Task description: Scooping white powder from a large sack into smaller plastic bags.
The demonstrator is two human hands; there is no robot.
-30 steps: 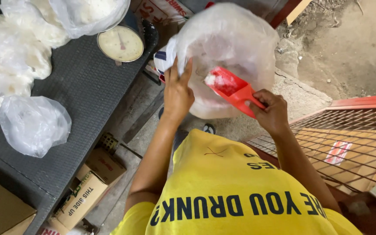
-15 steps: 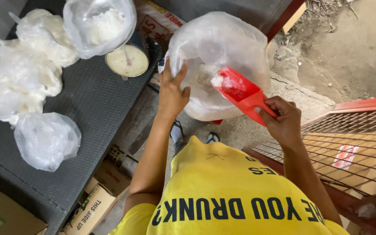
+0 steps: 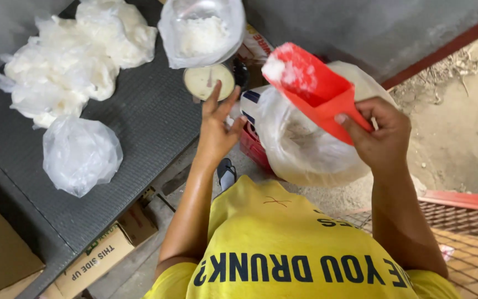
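Right hand (image 3: 380, 135) grips one red plastic scoop (image 3: 313, 88) of white powder above one large clear bag (image 3: 305, 144). Left hand (image 3: 217, 124) hangs loose, fingers spread, beside one round scale dial (image 3: 208, 82).

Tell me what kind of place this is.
Probably an informal outdoor packing spot for bulk goods. The right hand lifts a red scoop of white powder from a big sack, beside a dial scale and filled plastic bags on a dark table.

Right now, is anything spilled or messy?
Nothing looks spilled. The red scoop in the right hand carries white powder. The left hand is open beside the big clear bag.
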